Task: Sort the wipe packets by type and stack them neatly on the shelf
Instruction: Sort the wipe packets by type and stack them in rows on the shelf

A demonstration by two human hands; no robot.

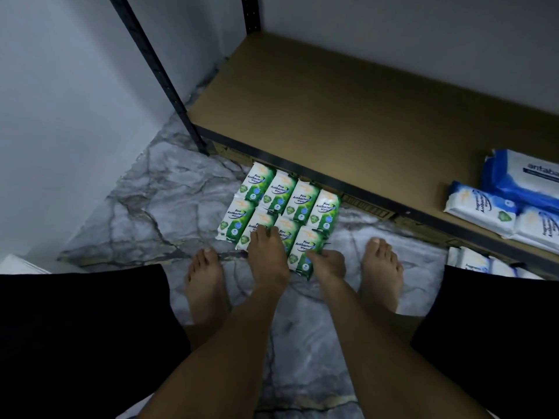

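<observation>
So, going from the left: the dark shelf post (157, 74) came down onto the marble-look floor (136, 207), and just in front of the shelf's front rail the green pine packets (302, 201) were lying flat on the floor, eight of them in a tidy two-by-four block, labels up. The left hand (267, 255) was lying over the middle of the near row with its fingers draped on top; honestly couldn't tell if it had a grip or was only resting there. The right hand (328, 264) had its fingers curled tight at the near edge of the front-right packet, which looked like a pinch to me. Further right, the brown shelf board (332, 101) was mostly bare, with a small pile of blue packets (499, 207) at its right end. A few more white-and-blue packets (475, 263) sat low down under the shelf. I'd say early days: blues partly shelved, greens grouped but not up yet.
</observation>
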